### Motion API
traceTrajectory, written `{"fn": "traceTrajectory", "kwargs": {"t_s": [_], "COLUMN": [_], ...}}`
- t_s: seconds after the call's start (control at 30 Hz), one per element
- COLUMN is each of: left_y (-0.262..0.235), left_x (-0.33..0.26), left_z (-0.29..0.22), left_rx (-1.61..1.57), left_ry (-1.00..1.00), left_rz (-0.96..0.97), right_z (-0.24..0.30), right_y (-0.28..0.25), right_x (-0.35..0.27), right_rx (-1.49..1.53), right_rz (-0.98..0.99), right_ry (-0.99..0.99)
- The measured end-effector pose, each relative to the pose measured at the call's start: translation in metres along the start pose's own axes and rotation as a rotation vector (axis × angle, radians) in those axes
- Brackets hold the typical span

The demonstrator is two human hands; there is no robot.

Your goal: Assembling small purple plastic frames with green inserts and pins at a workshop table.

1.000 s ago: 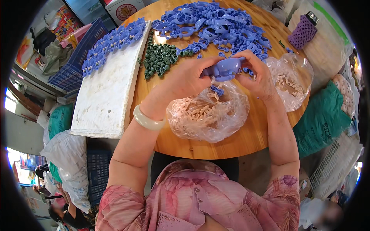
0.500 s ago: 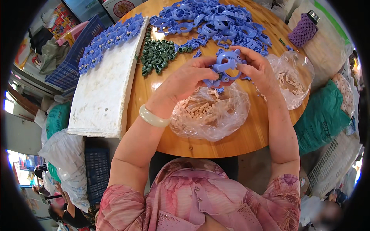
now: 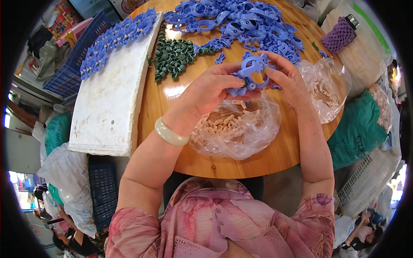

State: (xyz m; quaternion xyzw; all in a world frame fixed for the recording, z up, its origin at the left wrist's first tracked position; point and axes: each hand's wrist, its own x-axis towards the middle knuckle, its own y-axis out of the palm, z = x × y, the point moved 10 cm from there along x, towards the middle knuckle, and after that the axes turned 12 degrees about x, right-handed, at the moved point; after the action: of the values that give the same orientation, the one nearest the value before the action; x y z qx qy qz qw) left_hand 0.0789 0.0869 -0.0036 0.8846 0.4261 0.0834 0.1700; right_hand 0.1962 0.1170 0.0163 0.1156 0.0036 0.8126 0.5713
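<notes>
Over the round wooden table (image 3: 275, 161), at its centre: both hands meet on one blue plastic ring piece (image 3: 253, 74), held clear of the tabletop above the front bag.
Left hand (image 3: 215, 88): fingers and thumb closed on the piece's lower left edge, seemingly pressing a small dark part into it; a pale bangle (image 3: 171, 133) sits on the wrist.
Right hand (image 3: 289, 79): fingertips pinch the piece's right rim, steadying it.
Front bag (image 3: 235, 127): clear plastic, at 6 o'clock of the hands, full of beige pegs.
Second bag (image 3: 323, 88): at 3 o'clock, same beige pieces.
Green parts (image 3: 172, 58): heap at 10 o'clock.
Blue heap (image 3: 241, 21): loose ring pieces at 12 o'clock.
Foam board (image 3: 114, 96): white, at 9 o'clock, with blue pieces along its far edge.
Doing it well: I judge the right hand should brace the ring firmly while the left pushes squarely, over the bag so a slipped part lands within reach.
</notes>
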Motion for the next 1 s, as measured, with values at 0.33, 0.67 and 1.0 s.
{"fn": "traceTrajectory", "kwargs": {"t_s": [0.33, 0.67, 1.0], "left_y": [-0.023, -0.051, -0.043], "left_x": [-0.003, -0.008, -0.009], "left_z": [-0.018, -0.025, -0.019], "left_rx": [0.044, 0.028, -0.070], "left_ry": [0.076, 0.138, 0.088], "left_rz": [-0.134, -0.297, -0.258], "right_z": [-0.020, -0.009, -0.001], "right_y": [-0.023, 0.068, 0.032], "right_x": [0.002, -0.022, -0.018], "right_rx": [-0.049, -0.994, -0.187], "right_rz": [-0.155, 0.207, 0.057], "right_ry": [0.071, -0.286, 0.060]}}
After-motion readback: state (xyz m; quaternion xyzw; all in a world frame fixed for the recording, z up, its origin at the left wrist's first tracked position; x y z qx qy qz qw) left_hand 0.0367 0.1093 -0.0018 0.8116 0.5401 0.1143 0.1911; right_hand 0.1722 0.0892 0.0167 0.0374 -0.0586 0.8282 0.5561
